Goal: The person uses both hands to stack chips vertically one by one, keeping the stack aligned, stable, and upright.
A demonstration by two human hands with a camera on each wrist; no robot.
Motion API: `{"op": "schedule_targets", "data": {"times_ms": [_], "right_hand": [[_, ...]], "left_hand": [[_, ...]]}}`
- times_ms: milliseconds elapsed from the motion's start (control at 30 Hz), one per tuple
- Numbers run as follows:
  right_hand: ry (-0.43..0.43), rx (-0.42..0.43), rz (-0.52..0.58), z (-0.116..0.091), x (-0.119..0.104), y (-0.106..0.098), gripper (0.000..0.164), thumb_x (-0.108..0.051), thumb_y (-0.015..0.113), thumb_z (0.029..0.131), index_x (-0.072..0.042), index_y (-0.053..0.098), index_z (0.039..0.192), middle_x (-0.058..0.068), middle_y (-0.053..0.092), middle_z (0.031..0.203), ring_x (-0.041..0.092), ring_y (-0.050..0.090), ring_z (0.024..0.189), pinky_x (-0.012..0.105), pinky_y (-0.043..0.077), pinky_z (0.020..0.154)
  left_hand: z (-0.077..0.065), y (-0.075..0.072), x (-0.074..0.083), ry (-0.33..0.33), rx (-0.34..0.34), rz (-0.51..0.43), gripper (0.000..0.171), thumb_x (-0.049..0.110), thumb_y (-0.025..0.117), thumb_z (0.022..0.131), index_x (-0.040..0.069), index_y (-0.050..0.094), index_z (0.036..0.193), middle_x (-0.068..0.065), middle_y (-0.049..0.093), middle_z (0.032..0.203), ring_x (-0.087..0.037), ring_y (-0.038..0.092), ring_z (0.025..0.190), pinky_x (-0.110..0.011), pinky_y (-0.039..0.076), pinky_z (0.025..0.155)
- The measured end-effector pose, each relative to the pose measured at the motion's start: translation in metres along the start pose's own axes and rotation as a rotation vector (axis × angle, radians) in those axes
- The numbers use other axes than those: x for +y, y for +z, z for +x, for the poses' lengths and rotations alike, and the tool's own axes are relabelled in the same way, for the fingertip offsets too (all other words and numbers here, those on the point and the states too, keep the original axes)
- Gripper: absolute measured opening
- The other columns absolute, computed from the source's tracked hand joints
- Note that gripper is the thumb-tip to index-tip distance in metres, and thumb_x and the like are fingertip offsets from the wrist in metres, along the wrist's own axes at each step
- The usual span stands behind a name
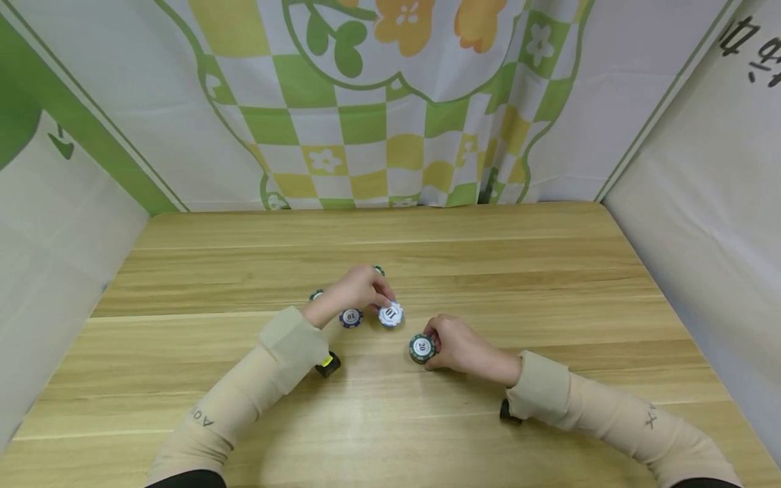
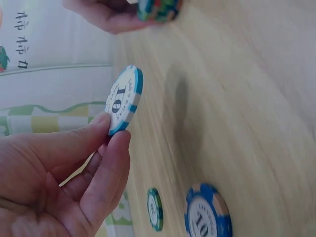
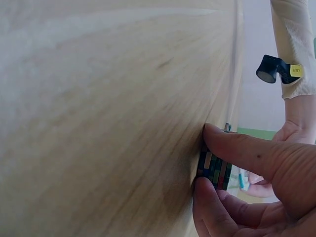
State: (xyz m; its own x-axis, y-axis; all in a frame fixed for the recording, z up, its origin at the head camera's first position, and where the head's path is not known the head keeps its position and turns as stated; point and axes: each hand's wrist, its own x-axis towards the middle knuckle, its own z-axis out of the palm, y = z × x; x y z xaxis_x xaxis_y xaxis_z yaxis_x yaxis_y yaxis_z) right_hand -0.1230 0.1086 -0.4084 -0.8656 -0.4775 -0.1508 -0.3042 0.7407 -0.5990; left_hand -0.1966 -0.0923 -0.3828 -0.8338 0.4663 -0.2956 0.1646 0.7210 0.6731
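Observation:
Between thumb and fingers my left hand [image 1: 356,290] pinches a white poker chip with light-blue edge marks and a 10 [image 2: 121,101]. The left wrist view shows that chip tilted and raised above the table, its shadow beside it. To its right, my right hand [image 1: 462,346] grips a short stack of poker chips [image 1: 422,348], a green 20 on top. From the side, the right wrist view shows the layered edges of the stack [image 3: 215,168] between thumb and fingers, low at the tabletop.
A blue 10 chip [image 1: 350,318] lies just below my left hand. One green chip [image 1: 316,295] shows partly behind the left wrist, another [image 1: 379,270] beyond the fingers. The wooden table [image 1: 518,257] ends at a patterned curtain [image 1: 366,135], with white cloth on both sides.

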Motion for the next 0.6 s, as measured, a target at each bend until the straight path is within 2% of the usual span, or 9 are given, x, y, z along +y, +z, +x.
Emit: {"op": "schedule_targets", "data": {"times_ms": [300,433,600], "right_hand": [[-0.003,0.006,0.001,-0.001,0.000,0.000,0.039,-0.007,0.084,0.056,0.000,0.060,0.086,0.001,0.050,0.071,0.011,0.047,0.065,0.022,0.041,0.057],[0.000,0.007,0.005,0.000,0.000,0.001,0.039,-0.007,0.084,0.056,0.000,0.060,0.087,0.001,0.050,0.071,0.011,0.047,0.065,0.021,0.041,0.056],[-0.006,0.006,0.007,0.001,0.001,0.001,0.040,-0.007,0.084,0.056,0.000,0.060,0.087,0.001,0.051,0.072,0.011,0.047,0.065,0.021,0.041,0.056]], "left_hand": [[-0.001,0.006,0.004,-0.032,-0.096,-0.202,0.014,0.001,0.067,0.079,-0.006,0.067,0.091,-0.011,0.067,0.081,-0.010,0.059,0.061,-0.030,0.053,0.064],[-0.002,0.010,0.006,-0.022,-0.124,-0.240,0.015,-0.001,0.066,0.079,-0.007,0.066,0.092,-0.014,0.067,0.082,-0.010,0.059,0.061,-0.030,0.053,0.064],[-0.002,0.015,0.008,-0.007,-0.142,-0.228,0.014,0.001,0.066,0.079,-0.006,0.067,0.092,-0.013,0.068,0.082,-0.008,0.059,0.057,-0.030,0.053,0.063]]}}
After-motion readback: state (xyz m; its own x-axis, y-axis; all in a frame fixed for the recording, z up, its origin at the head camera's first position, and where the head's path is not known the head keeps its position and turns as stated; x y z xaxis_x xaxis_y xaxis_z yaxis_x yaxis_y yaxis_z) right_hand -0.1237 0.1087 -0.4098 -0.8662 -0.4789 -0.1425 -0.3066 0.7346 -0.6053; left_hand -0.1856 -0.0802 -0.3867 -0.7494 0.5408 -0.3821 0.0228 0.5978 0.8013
